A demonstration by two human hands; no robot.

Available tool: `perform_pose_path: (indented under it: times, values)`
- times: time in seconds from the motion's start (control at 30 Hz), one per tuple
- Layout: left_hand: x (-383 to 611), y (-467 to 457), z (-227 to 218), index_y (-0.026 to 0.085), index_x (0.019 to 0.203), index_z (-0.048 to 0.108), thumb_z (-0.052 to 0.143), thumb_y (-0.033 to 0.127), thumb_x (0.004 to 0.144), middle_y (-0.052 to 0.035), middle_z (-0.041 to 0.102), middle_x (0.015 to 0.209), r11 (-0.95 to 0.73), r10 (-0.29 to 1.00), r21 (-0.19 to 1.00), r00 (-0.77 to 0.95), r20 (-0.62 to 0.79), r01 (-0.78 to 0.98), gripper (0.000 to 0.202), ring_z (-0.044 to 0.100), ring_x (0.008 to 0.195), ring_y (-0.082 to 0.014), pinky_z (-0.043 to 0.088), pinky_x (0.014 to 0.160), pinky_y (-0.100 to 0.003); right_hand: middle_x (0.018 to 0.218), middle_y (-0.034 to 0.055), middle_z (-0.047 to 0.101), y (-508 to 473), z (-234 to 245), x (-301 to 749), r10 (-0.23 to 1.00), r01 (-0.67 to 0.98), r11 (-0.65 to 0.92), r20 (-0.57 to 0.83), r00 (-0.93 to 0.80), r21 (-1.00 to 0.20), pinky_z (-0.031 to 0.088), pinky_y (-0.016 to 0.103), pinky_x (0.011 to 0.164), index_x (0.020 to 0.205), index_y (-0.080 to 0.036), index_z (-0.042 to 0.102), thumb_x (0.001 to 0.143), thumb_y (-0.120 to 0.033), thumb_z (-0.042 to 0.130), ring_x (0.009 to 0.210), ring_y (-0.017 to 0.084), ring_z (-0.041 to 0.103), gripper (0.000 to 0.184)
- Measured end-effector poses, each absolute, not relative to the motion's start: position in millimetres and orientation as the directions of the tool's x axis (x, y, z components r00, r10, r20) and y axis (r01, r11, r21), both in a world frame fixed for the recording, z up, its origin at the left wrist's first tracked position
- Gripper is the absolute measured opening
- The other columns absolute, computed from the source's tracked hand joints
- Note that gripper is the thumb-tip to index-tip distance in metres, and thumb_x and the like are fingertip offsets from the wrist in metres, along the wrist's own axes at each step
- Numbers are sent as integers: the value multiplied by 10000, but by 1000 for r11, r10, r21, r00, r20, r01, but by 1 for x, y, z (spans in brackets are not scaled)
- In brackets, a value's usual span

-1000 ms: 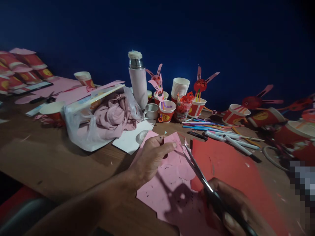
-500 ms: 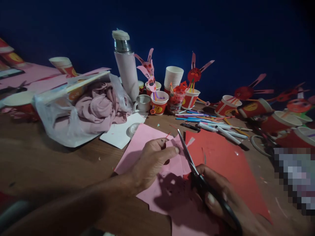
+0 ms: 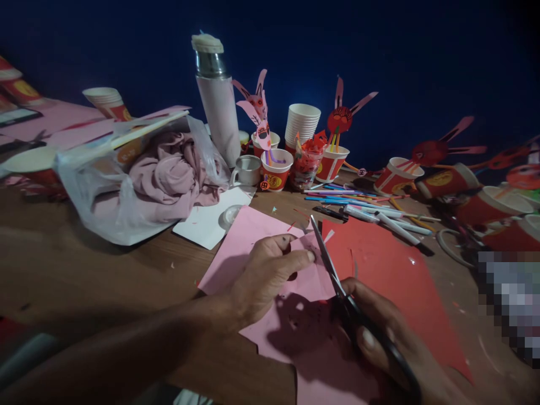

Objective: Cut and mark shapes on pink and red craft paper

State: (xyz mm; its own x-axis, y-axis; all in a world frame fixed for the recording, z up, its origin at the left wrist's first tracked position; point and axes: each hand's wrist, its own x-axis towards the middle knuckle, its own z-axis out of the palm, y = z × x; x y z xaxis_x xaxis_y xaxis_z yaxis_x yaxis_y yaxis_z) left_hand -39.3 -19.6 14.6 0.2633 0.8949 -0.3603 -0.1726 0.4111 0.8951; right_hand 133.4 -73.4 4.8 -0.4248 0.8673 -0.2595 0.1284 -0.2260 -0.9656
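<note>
My left hand (image 3: pixel 270 270) pinches a small piece of pink paper (image 3: pixel 318 278) between thumb and fingers. Black-handled scissors (image 3: pixel 331 264) are in my right hand (image 3: pixel 383 320), their blades pointing up and away along the right edge of that piece. The blades look nearly closed; whether paper lies between them I cannot tell. Beneath my hands lie larger pink sheets (image 3: pixel 230 247), one with a dark shadow over it. A red sheet (image 3: pixel 392 281) lies under and beyond the scissors to the right.
Behind the sheets are markers (image 3: pixel 392 225), paper cups with rabbit figures (image 3: pixel 278 169), a cup of red scraps (image 3: pixel 310 163), a metal mug (image 3: pixel 246 170) and a tall flask (image 3: pixel 217 112). A plastic bag with pink cloth (image 3: pixel 169 174) sits left. More cups (image 3: pixel 493 205) stand right.
The view has shifted slightly, so my hands and the table things appear a little farther right. My grip on the pink paper and the scissors looks the same.
</note>
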Motion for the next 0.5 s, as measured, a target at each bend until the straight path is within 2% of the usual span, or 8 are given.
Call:
perform_pose_path:
  times: [0.2, 0.3, 0.5]
  values:
    - [-39, -19, 14, 147, 642, 564, 575, 228, 621, 32, 481, 574, 398, 900, 897, 270, -341, -194, 85, 383, 531, -74, 279, 507, -206, 625, -27, 460, -75, 7, 128, 897, 131, -205, -240, -371, -970, 291, 208, 453, 806, -204, 472, 684, -607, 546, 505, 93, 367, 427]
    - [-39, -20, 12, 147, 640, 563, 578, 227, 632, 38, 463, 556, 387, 904, 900, 275, -328, -199, 82, 377, 532, -75, 273, 504, -205, 619, -31, 452, -77, 7, 126, 906, 121, -221, -249, -342, -968, 285, 207, 450, 809, -209, 470, 675, -606, 554, 511, 96, 365, 427]
    - [-40, -20, 10, 143, 653, 578, 582, 220, 629, 26, 504, 593, 389, 904, 902, 265, -335, -189, 81, 371, 538, -74, 273, 513, -208, 626, -26, 459, -74, 2, 130, 891, 134, -194, -232, -390, -972, 287, 211, 450, 814, -203, 471, 687, -604, 547, 506, 94, 375, 427]
